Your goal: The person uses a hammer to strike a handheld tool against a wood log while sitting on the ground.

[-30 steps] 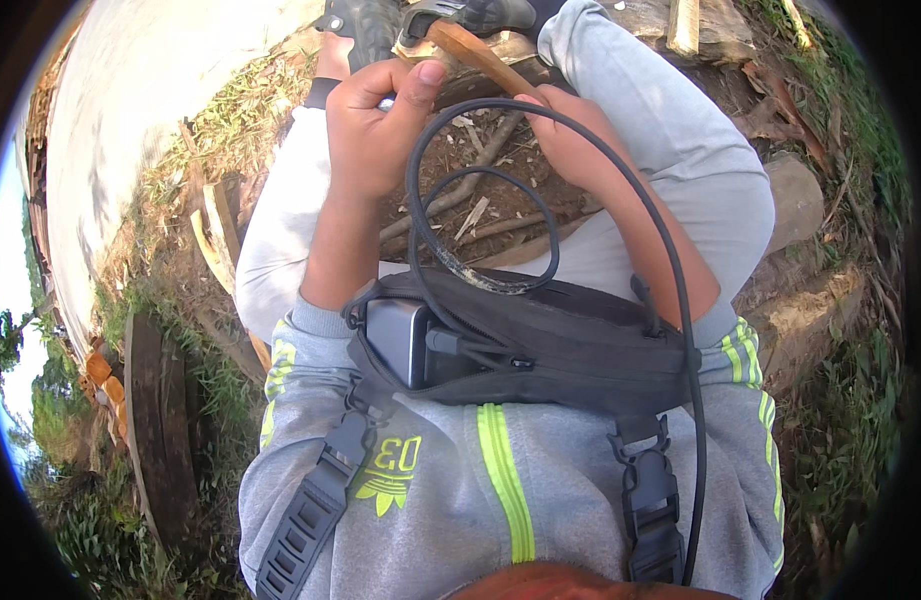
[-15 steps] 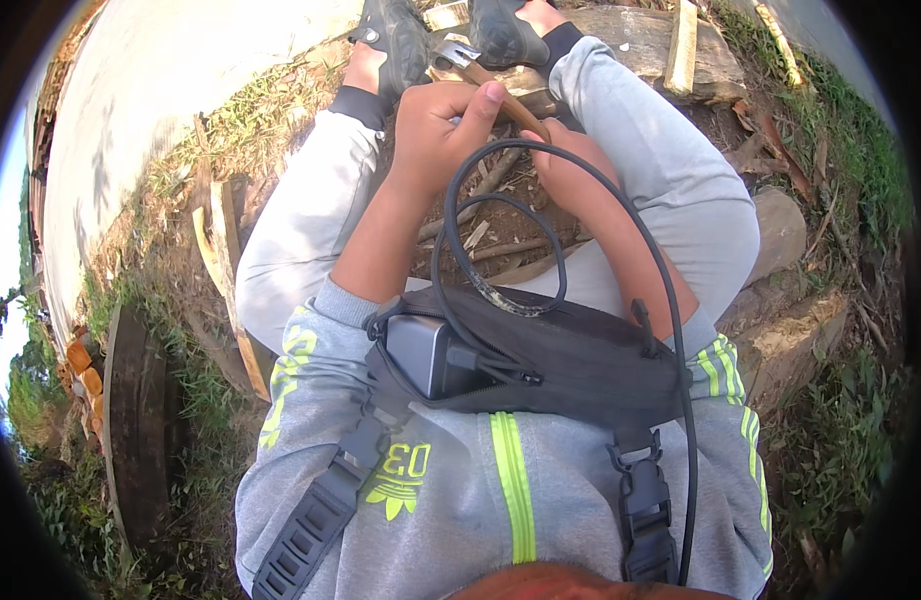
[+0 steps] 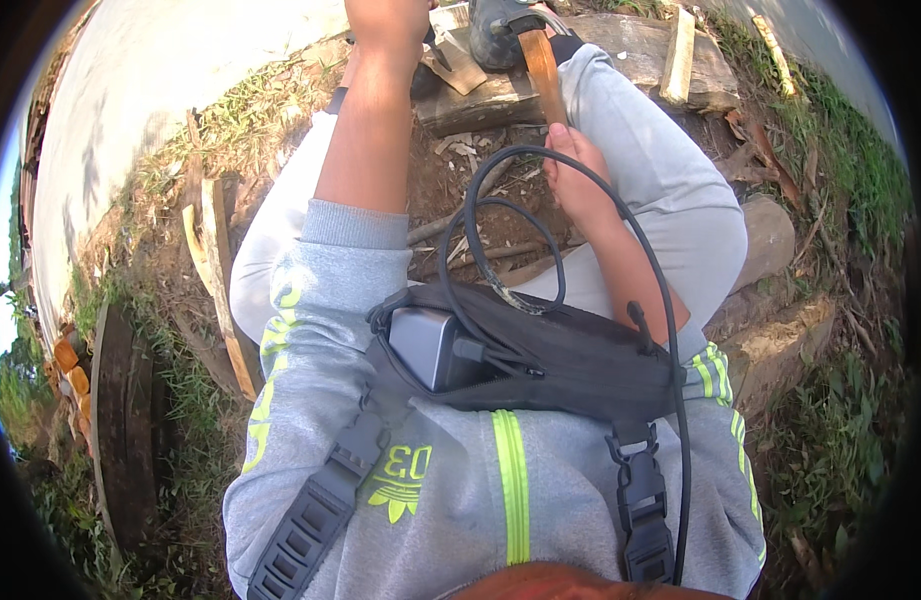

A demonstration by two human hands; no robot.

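My right hand point(image 3: 577, 170) is closed around the lower end of a hammer's wooden handle point(image 3: 542, 75). The handle points away from me, and the metal hammer head point(image 3: 525, 20) lies over my right shoe. My left hand point(image 3: 387, 25) is stretched far forward to the top edge of the view. Its fingers are mostly cut off or turned away, so I cannot see what they touch. Just right of it, a pale split piece of wood point(image 3: 457, 68) leans above a log point(image 3: 480, 105) between my feet.
A black cable point(image 3: 470, 215) loops up from the black waist bag point(image 3: 580, 350) near my right forearm. A cut stick point(image 3: 678, 55) lies on the log at the far right. Wood chips point(image 3: 460, 150) litter the soil between my legs. Long split planks point(image 3: 215, 270) lie at the left.
My left hand has left the hammer and moved forward to the top edge. My right hand has shifted slightly right, and the hammer now points more straight ahead. A pale wood piece now shows.
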